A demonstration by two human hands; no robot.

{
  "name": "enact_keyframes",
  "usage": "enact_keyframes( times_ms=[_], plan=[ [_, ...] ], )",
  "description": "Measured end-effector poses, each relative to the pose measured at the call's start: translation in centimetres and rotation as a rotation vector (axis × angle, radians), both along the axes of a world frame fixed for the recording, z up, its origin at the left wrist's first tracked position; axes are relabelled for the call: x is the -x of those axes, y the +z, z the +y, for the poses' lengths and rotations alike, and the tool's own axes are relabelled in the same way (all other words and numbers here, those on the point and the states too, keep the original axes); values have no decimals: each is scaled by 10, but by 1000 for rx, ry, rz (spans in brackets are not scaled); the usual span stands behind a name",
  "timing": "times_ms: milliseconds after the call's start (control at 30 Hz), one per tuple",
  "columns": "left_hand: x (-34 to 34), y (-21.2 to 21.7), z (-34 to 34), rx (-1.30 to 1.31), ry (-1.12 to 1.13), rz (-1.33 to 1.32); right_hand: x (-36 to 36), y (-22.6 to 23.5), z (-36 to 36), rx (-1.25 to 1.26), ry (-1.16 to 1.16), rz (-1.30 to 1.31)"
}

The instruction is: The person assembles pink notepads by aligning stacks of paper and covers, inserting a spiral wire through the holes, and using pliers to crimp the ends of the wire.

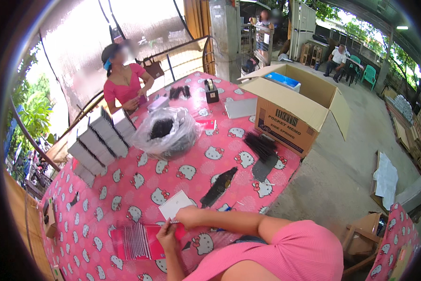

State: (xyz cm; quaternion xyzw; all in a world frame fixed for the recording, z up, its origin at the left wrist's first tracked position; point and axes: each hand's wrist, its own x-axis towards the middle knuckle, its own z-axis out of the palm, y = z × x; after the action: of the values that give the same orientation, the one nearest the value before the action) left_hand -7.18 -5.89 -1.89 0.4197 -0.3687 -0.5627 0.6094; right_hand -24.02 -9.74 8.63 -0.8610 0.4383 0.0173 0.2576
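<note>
A small white memo pad [175, 204] lies tilted near the front of the table, with small marks along one edge. My right hand [188, 217] is closed on the pad's near right corner. Thumb and fingers of my left hand [167, 235] pinch at its lower edge, close beside the right hand. Just left of my hands is a spread row of pads with pink-red covers [134, 241]. A black bundle of thin strips or coils [219, 187] rests on the cloth beyond my right forearm. A blue pen-like item [225, 207] shows next to that forearm.
Tall stacks of white pads [95, 140] stand at left, beside a clear plastic bag [170, 150] of black coils. An open cardboard box [285, 122], another black bundle [260, 147] and a tape dispenser [211, 91] share the pink cloth [187, 172]. A person in pink [126, 82] works opposite.
</note>
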Motion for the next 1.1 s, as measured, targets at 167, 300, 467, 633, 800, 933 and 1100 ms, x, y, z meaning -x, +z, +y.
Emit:
enact_keyframes(
  times_ms=[167, 300, 467, 633, 800, 933, 1100],
  plan=[
    [16, 21, 4, -3, 7, 24, 7, -3, 5, 52, -50, -112],
    [7, 31, 6, 55, 23, -126, 5, 21, 23, 83, -85, -180],
    [19, 60, 10, 164, -48, -90, 12, 10, 36, 441, -216, -676],
    [41, 88, 27, 196, -152, -141, 37, 25, 64, 470, -257, -853],
    [86, 101, 36, 201, -179, -276, 72, 25, 83, 539, -425, -931],
    [129, 112, 43, 237, -299, -289, 103, 9, 94, 557, -584, -1034],
    [190, 111, 51, 284, -464, -206, 160, 3, 133, 687, -656, -1012]
  ],
)
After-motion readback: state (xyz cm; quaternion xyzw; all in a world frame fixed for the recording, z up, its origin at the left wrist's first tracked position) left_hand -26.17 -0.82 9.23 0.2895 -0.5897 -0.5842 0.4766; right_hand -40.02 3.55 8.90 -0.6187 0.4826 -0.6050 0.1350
